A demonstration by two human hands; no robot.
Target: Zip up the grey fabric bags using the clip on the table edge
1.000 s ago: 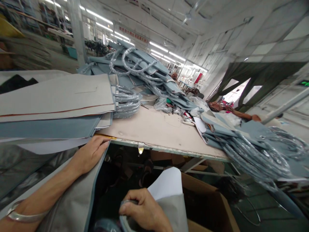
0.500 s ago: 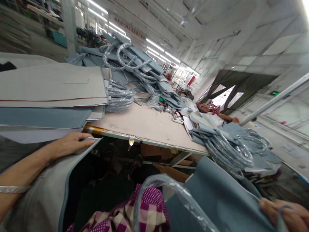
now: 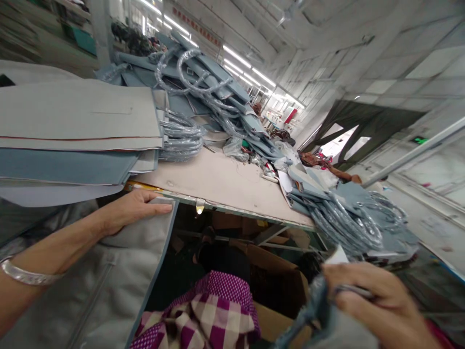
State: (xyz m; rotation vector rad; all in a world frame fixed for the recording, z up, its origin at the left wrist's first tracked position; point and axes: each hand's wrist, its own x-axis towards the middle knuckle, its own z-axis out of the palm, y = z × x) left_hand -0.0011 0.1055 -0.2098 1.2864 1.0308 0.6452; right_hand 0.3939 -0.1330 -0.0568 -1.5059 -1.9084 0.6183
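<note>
My left hand [image 3: 136, 212] is closed on the upper edge of a grey leather-like panel [image 3: 119, 286] at the lower left. A zipper [image 3: 90, 300] runs down that panel, and its edge is blue-grey. At the lower right my right hand [image 3: 378, 295] is closed, blurred by motion, on a bunched blue-grey leather-like piece [image 3: 319, 310]. A thin, shiny, curved item [image 3: 354, 291] shows at its fingers; I cannot make out what it is. Part of the right-hand piece runs out of view at the bottom.
Stacked grey panels [image 3: 80, 111] lie on the table [image 3: 218, 179] at left, beside plastic-wrapped handles [image 3: 181, 138]. A heap of blue-grey pieces [image 3: 214, 92] rises behind. More wrapped handles [image 3: 341, 223] lie at right. Below the table edge stands an open cardboard box [image 3: 272, 271].
My left hand has moved right with the grey panel, exposing its zipper. My right hand has moved left and up, and the blue-grey piece is now bunched. The wrapped handle over my lap has left view.
</note>
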